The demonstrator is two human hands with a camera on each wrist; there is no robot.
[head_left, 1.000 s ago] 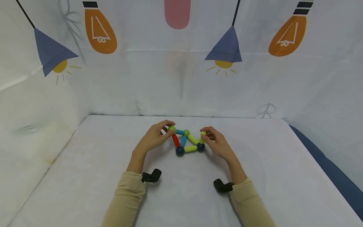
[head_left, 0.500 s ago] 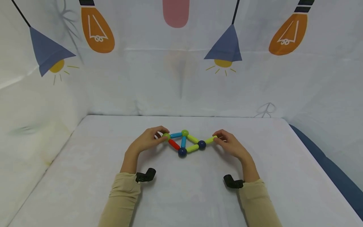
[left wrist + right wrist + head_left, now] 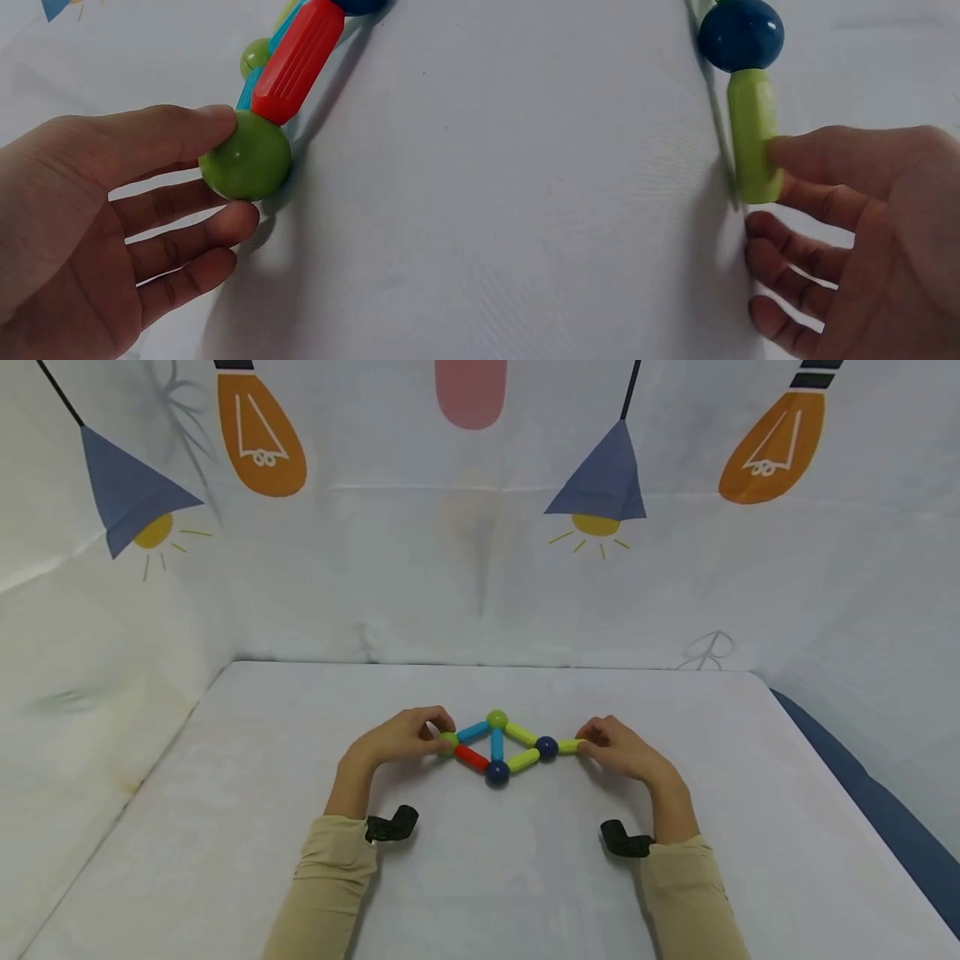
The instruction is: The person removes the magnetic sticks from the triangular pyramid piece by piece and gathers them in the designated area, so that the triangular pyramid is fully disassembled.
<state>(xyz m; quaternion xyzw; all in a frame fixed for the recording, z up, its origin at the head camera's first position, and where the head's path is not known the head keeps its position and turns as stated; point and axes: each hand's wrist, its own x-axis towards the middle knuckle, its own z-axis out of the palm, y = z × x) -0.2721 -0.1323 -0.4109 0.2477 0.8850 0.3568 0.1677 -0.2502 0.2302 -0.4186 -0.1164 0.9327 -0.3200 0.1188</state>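
Note:
A flat diamond of coloured rods and balls spans the space between both hands. My left hand [image 3: 401,739] pinches the green ball [image 3: 247,157] at its left corner, where a red rod [image 3: 300,60] and a blue rod [image 3: 473,732] join. Another green ball [image 3: 497,719] forms the far corner, a dark blue ball [image 3: 497,773] the near one. A second blue rod [image 3: 497,744] links those two. At the right corner a dark blue ball [image 3: 742,34] carries a yellow-green rod [image 3: 754,135] pointing outward. The thumb and forefinger of my right hand [image 3: 626,752] pinch that rod.
The white table [image 3: 480,877] lies under the structure, its far edge against a white curtain [image 3: 420,577] printed with lamps and bulbs. Black wrist mounts [image 3: 393,824] sit on both forearms. Something dark blue [image 3: 862,785] shows beyond the right edge.
The yellow-green rod in my right hand has swung from upright to pointing outward right. Both hands have moved nearer the person, and the diamond has spread wider and flatter between them.

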